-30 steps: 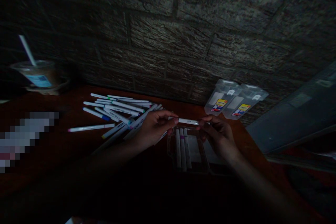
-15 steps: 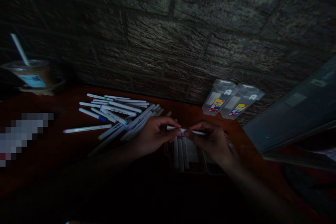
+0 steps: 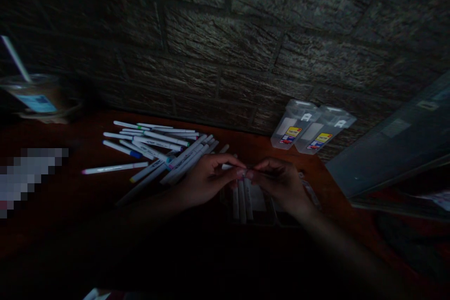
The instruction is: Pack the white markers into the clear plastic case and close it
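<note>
In the dim light my left hand [image 3: 211, 179] and my right hand [image 3: 283, 185] meet fingertip to fingertip, both pinched closed. A white marker [image 3: 227, 167] is between them, mostly covered by my fingers; one pale end shows behind my left index finger. Just below lies a clear plastic case [image 3: 272, 220] in two sections. Several white markers [image 3: 242, 201] lie side by side in its left section, partly under my hands. A loose pile of white markers [image 3: 161, 143] with coloured ends spreads over the table left of my left hand.
Two clear lidded boxes [image 3: 290, 126] with yellow labels stand against the stone wall [image 3: 197, 42]. A drink cup [image 3: 38, 96] with a straw sits in a holder at far left. A blurred-out pale item [image 3: 31, 173] lies nearer. A grey panel [image 3: 383, 140] borders the table's right edge.
The marker between my fingers has turned; its length, seen stretching across both hands before, is now mostly hidden. The view has shifted slightly.
</note>
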The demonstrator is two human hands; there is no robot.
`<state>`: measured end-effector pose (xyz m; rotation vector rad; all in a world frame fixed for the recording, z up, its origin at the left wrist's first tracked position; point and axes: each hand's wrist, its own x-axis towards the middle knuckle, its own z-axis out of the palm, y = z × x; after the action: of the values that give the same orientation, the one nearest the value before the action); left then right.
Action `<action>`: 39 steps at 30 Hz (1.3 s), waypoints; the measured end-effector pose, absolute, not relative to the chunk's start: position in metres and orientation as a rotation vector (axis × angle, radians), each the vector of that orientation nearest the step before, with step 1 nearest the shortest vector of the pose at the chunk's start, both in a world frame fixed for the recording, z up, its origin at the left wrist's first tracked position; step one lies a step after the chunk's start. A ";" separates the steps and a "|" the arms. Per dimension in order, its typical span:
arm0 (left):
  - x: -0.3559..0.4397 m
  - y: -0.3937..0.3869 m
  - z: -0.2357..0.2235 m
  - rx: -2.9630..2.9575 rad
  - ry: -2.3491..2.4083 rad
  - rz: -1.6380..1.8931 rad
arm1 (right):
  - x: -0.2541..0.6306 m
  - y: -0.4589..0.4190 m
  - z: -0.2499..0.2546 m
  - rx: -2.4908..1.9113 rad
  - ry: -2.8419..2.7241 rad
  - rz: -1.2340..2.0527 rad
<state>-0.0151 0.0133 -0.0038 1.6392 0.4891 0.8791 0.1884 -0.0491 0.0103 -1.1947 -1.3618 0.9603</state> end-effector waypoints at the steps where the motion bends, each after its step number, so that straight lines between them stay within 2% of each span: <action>1: -0.015 0.014 -0.004 1.629 0.490 0.885 | 0.188 -0.049 0.011 -1.205 -1.335 0.991; 18: -0.014 0.031 -0.003 1.293 0.544 1.087 | 0.200 -0.042 0.012 -1.071 -1.178 1.114; 31: -0.016 0.033 -0.004 1.447 0.636 1.141 | 0.202 -0.039 0.012 -1.213 -1.359 0.826; 39: -0.017 0.032 -0.002 1.504 0.656 1.170 | 0.197 -0.041 0.016 -1.311 -1.415 0.811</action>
<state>-0.0168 0.0321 -0.0019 1.5035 0.6559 1.1701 0.1970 -0.0405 0.0162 -1.3107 -1.4146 0.8105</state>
